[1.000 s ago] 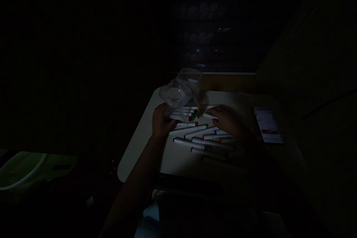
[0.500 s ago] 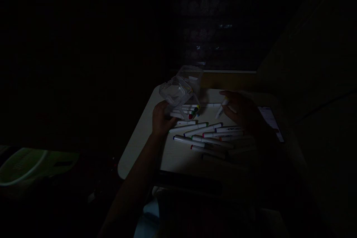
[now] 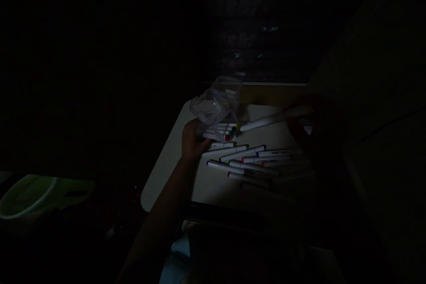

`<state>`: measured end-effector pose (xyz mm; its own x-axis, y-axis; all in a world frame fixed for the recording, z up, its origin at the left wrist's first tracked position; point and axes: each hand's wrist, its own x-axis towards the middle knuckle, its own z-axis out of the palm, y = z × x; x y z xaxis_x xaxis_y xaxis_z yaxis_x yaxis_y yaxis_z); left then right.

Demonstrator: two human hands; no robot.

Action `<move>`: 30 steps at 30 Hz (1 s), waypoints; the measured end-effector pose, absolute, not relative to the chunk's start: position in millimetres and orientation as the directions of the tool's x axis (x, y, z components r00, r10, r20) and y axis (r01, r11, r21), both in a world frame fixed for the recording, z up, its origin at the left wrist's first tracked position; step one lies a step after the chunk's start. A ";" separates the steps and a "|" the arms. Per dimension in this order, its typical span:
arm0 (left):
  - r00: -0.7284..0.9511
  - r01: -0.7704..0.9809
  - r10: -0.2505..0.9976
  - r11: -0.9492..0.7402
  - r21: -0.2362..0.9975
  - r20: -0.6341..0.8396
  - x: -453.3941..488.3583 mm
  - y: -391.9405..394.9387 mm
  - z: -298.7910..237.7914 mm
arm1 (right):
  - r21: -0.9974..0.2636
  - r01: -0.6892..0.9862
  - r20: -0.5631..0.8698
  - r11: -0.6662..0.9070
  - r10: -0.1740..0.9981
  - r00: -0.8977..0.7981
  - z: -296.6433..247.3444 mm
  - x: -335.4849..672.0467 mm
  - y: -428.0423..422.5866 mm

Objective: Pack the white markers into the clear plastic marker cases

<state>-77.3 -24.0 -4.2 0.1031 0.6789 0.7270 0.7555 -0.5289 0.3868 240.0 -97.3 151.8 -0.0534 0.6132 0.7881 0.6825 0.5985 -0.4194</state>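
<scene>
Right hand [image 3: 311,126] has pulled back to the right of the frame since half a second ago. The white marker [image 3: 264,121] it carries now lies nearly level instead of steeply tilted, with its free tip aimed left at the clear case [image 3: 213,113]. That hand is deep in shadow. It is closed on the marker's right end, but I cannot tell how the fingers sit. The marker is lifted off the surface [image 3: 166,173], at centre right of the frame, and its left tip is just beside the case opening; whether it touches I cannot tell. Left hand [image 3: 192,142] has not shifted. It is curled around the lower left edge of the case and holds it tilted, with the open mouth facing right. The hinged lid [image 3: 229,91] stands up behind the case. The stored markers [image 3: 224,132] lie stacked inside the case, coloured caps toward the mouth: red, green and yellow are visible. The loose markers [image 3: 246,159] are fanned out on the surface just below the case, at centre frame, in the same layout as before. A green tub [image 3: 23,195] sits at lower left, well apart from the surface.
</scene>
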 end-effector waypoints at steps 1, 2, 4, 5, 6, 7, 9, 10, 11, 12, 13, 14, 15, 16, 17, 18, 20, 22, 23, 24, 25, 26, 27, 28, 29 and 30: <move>0.097 0.756 0.683 -0.524 0.393 0.724 -77.4 -23.9 -4.8 | -0.417 0.678 0.796 0.606 0.603 -0.049 151.8 237.2 -97.9; 0.096 0.755 0.686 -0.523 0.397 0.722 -77.6 -23.6 -5.4 | -0.410 0.677 0.805 0.611 0.591 -0.045 151.4 234.5 -98.3; 0.100 0.751 0.685 -0.527 0.397 0.722 -78.1 -22.8 -6.7 | -0.396 0.684 0.813 0.613 0.580 -0.049 149.5 229.8 -98.5; 0.102 0.750 0.681 -0.531 0.394 0.725 -78.3 -22.2 -7.3 | -0.393 0.685 0.809 0.614 0.585 -0.059 148.0 227.7 -98.4; 0.106 0.749 0.674 -0.538 0.387 0.731 -78.6 -21.7 -7.8 | -0.396 0.682 0.801 0.615 0.594 -0.070 146.1 225.8 -98.1; 0.109 0.749 0.666 -0.543 0.379 0.738 -78.8 -21.3 -8.2 | -0.405 0.675 0.793 0.617 0.605 -0.077 144.1 223.8 -97.7; 0.111 0.752 0.661 -0.544 0.372 0.742 -79.1 -20.8 -8.5 | -0.433 0.655 0.772 0.619 0.630 -0.086 139.7 219.7 -96.3; 0.108 0.754 0.666 -0.538 0.376 0.738 -79.1 -20.8 -8.5 | -0.447 0.648 0.763 0.617 0.641 -0.085 137.7 217.5 -95.3; 0.102 0.756 0.676 -0.529 0.384 0.730 -79.1 -20.8 -8.5 | -0.462 0.645 0.753 0.609 0.653 -0.077 135.8 215.4 -94.1; 0.094 0.759 0.687 -0.518 0.395 0.720 -79.1 -20.9 -8.4 | -0.474 0.646 0.744 0.599 0.665 -0.070 134.0 213.5 -92.8; 0.085 0.760 0.696 -0.508 0.406 0.713 -79.1 -21.0 -8.3 | -0.481 0.648 0.736 0.590 0.673 -0.067 132.5 211.9 -91.3; 0.081 0.758 0.700 -0.505 0.411 0.710 -79.0 -21.1 -8.3 | -0.482 0.651 0.733 0.586 0.677 -0.068 131.0 210.8 -89.8; 0.083 0.757 0.699 -0.508 0.412 0.710 -78.9 -21.2 -8.2 | -0.477 0.654 0.735 0.588 0.674 -0.070 129.7 210.2 -88.4; 0.088 0.756 0.698 -0.512 0.409 0.711 -78.7 -21.3 -8.0 | -0.467 0.657 0.739 0.591 0.670 -0.077 128.5 210.1 -87.1; 0.094 0.754 0.696 -0.516 0.406 0.712 -78.6 -21.4 -7.7 | -0.453 0.662 0.741 0.596 0.665 -0.092 127.3 210.4 -86.0; 0.099 0.752 0.694 -0.521 0.403 0.714 -78.4 -21.6 -7.3 | -0.438 0.668 0.741 0.602 0.662 -0.111 126.2 210.9 -85.2; 0.107 0.752 0.695 -0.524 0.400 0.711 -78.0 -22.3 -6.1 | -0.411 0.680 0.733 0.607 0.663 -0.149 124.1 211.8 -84.4; 0.106 0.756 0.703 -0.516 0.403 0.703 -77.8 -22.9 -5.0 | -0.391 0.687 0.724 0.612 0.666 -0.181 121.7 211.4 -84.4; 0.109 0.758 0.706 -0.515 0.401 0.700 -77.8 -23.1 -4.7 | -0.386 0.688 0.720 0.615 0.667 -0.193 120.3 210.8 -84.3; 0.110 0.760 0.706 -0.513 0.399 0.700 -77.8 -23.1 -4.7 | -0.385 0.686 0.716 0.617 0.669 -0.201 118.6 209.8 -84.1; 0.110 0.760 0.702 -0.515 0.396 0.704 -77.9 -23.0 -5.0 | -0.387 0.684 0.711 0.618 0.672 -0.205 116.8 208.6 -83.6; 0.109 0.759 0.694 -0.521 0.392 0.711 -77.9 -22.9 -5.5 | -0.391 0.682 0.707 0.618 0.676 -0.207 114.9 207.5 -82.9; 0.108 0.757 0.687 -0.525 0.388 0.718 -78.0 -22.7 -6.0 | -0.397 0.679 0.703 0.617 0.681 -0.208 113.0 206.4 -82.0; 0.104 0.757 0.683 -0.526 0.388 0.723 -78.0 -22.5 -6.6 | -0.399 0.675 0.703 0.621 0.680 -0.210 111.1 205.5 -80.9; 0.099 0.757 0.683 -0.523 0.391 0.723 -78.1 -22.3 -6.9 | -0.400 0.667 0.706 0.628 0.675 -0.212 109.3 204.8 -79.7; 0.097 0.758 0.687 -0.520 0.393 0.720 -78.1 -22.1 -7.0 | -0.400 0.657 0.714 0.639 0.666 -0.214 107.5 204.3 -78.4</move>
<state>-78.1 -22.1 -7.0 0.0973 0.6866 0.7205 0.7581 -0.5201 0.3933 204.3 -78.4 107.5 -0.2142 0.6664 0.7141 0.6567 0.6395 -0.3997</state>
